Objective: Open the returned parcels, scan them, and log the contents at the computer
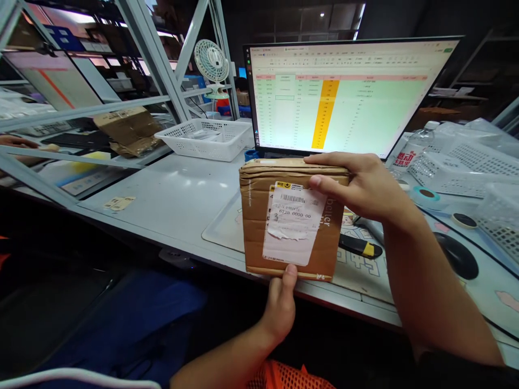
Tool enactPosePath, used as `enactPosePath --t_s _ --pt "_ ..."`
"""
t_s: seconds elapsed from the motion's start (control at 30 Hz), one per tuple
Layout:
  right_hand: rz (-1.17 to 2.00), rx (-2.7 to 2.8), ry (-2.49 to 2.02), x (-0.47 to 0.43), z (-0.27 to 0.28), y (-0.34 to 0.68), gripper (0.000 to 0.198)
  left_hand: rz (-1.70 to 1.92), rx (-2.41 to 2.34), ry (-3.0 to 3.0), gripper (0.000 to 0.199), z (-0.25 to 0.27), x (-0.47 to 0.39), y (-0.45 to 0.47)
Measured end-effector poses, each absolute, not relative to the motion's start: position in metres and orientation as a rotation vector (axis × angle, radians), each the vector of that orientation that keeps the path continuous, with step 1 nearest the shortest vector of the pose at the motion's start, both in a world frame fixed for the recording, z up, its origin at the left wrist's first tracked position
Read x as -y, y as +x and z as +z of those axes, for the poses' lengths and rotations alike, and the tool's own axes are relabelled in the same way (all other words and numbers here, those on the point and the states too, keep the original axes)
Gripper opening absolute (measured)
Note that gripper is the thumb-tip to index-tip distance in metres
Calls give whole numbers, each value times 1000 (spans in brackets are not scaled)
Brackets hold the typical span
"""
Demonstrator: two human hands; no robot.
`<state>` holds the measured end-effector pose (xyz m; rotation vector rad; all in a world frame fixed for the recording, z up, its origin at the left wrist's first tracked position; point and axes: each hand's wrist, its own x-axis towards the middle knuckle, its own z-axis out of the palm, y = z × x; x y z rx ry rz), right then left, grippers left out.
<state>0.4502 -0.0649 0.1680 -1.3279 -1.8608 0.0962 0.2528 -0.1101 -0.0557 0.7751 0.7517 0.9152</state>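
Observation:
A brown cardboard box [253,232] stands on edge between my hands, its wide face turned to me over the table's front edge. On that face is a torn white shipping label [294,221] with a barcode. My right hand [365,186] grips the box's top right edge, thumb on the face and fingers over the top. From below, my left hand [281,308] holds the bottom edge, thumb on the front; its other fingers are mostly hidden beneath. Just right of the box lies a black and yellow utility knife [360,247] on the printed desk mat [223,229].
Behind the box stands a monitor [292,113] showing a spreadsheet. A white basket [206,141] sits at the back left, near a small fan [211,62]. On the right are a mouse [456,255], tape rolls [425,195], a bottle [417,146] and more baskets. Metal shelf posts border the left.

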Motion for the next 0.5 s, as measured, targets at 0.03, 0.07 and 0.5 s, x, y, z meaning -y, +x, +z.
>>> enactPosePath --t_s 0.03,0.07,0.5 --pt "106 1871 -1342 62 166 452 43 885 -791 826 60 -51 108 241" --pt "125 1887 -1359 58 164 453 41 808 -804 902 58 -42 106 228" --pt "323 1993 -1433 58 162 466 37 1387 -740 1910 65 114 34 203"
